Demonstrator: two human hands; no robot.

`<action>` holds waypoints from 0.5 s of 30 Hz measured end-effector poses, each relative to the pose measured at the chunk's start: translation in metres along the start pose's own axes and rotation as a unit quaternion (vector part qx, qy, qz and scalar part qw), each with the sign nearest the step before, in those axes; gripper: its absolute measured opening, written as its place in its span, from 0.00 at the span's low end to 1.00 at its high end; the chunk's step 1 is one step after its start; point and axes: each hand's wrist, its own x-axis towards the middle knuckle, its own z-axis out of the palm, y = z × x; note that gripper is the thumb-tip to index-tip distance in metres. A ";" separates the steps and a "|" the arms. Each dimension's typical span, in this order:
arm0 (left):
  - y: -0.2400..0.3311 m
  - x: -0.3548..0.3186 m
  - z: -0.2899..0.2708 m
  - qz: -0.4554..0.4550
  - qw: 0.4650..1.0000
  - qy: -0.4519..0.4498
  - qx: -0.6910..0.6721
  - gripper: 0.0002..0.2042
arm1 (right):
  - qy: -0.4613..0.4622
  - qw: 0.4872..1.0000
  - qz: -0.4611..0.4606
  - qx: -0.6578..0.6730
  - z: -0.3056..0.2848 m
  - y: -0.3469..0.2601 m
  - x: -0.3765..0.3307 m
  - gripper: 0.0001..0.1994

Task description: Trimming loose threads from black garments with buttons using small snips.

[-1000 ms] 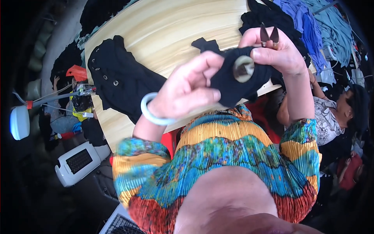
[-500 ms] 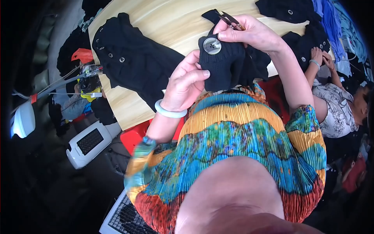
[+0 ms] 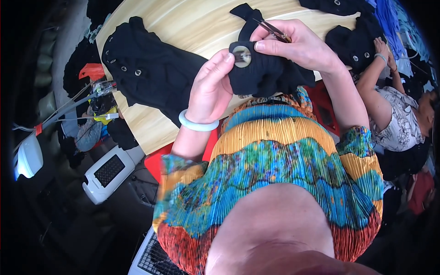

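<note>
My left hand (image 3: pixel 211 88), with a pale bangle on the wrist, pinches a black garment (image 3: pixel 266 73) beside a large round button (image 3: pixel 241 57). Over the same cloth, my right hand (image 3: pixel 300 45) grips small scissors (image 3: pixel 273 30), with its thumb resting against the button's edge. The garment hangs from both hands above the near edge of a light wooden table (image 3: pixel 192 27).
A second black garment (image 3: pixel 146 78) with small buttons lies on the table to the left. More dark clothes (image 3: pixel 353 39) are piled at the right, where another person's arm (image 3: pixel 378 87) reaches in. A white fan heater (image 3: pixel 107 172) and red stool (image 3: pixel 158 160) stand on the floor.
The garment and both hands now sit a little higher and more central. My right thumb has closed in on the button, and my left hand has shifted closer to it.
</note>
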 end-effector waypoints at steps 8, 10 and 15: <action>-0.020 0.007 -0.009 -0.077 0.926 -0.145 -0.340 0.18 | 0.023 0.999 0.010 0.032 0.011 -0.012 -0.004 0.07; -0.026 0.009 -0.009 -0.044 0.930 -0.151 -0.331 0.18 | 0.025 0.998 0.011 0.051 0.011 -0.016 -0.005 0.07; -0.030 0.007 -0.007 -0.045 0.938 -0.134 -0.318 0.18 | 0.034 0.997 0.008 0.071 0.011 -0.010 -0.009 0.07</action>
